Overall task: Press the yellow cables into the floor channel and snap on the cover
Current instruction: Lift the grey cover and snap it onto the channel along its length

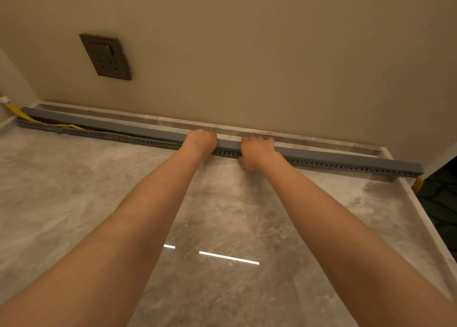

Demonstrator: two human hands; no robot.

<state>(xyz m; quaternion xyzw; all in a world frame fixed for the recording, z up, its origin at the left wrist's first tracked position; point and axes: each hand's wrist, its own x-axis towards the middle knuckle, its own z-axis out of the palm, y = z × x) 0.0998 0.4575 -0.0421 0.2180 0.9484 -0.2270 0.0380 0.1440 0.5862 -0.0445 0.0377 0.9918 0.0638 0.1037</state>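
A long grey cover (111,125) runs along the foot of the wall above the perforated grey floor channel (346,166). On the right half the cover sits down on the channel. On the left it is raised off the channel, and yellow cables (64,126) show in the gap. More yellow cable (418,184) sticks out past the channel's right end. My left hand (200,141) and my right hand (257,151) rest side by side on top of the cover near its middle, fingers curled over its far edge.
A dark wall socket with a switch (105,56) sits on the beige wall above the channel's left part. Polished marble floor (123,178) lies in front. A pale raised border (420,218) edges the floor on the right, with dark flooring beyond it.
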